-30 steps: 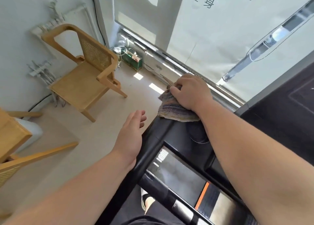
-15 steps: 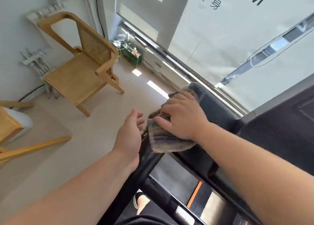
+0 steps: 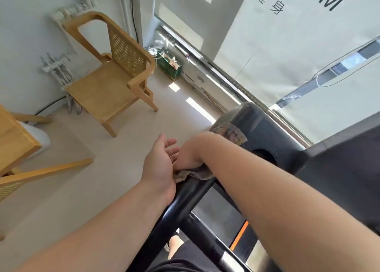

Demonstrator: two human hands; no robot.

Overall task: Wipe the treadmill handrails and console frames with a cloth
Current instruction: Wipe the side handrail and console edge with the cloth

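Where draped over the black handrail (image 3: 182,201) beside the console frame (image 3: 263,128), striped cloth (image 3: 193,174) pinned beneath right hand (image 3: 188,154), its grip hidden, not discernible; left hand (image 3: 160,165) just beside, fingers (image 3: 171,143) loosely spread, holding nothing.

A small gym or fitness studio. A black treadmill (image 3: 257,132) fills the lower right; a white window blind (image 3: 287,45) at upper right carries "GYM" lettering; wooden chair (image 3: 111,74) at upper left on pale floor (image 3: 115,152).
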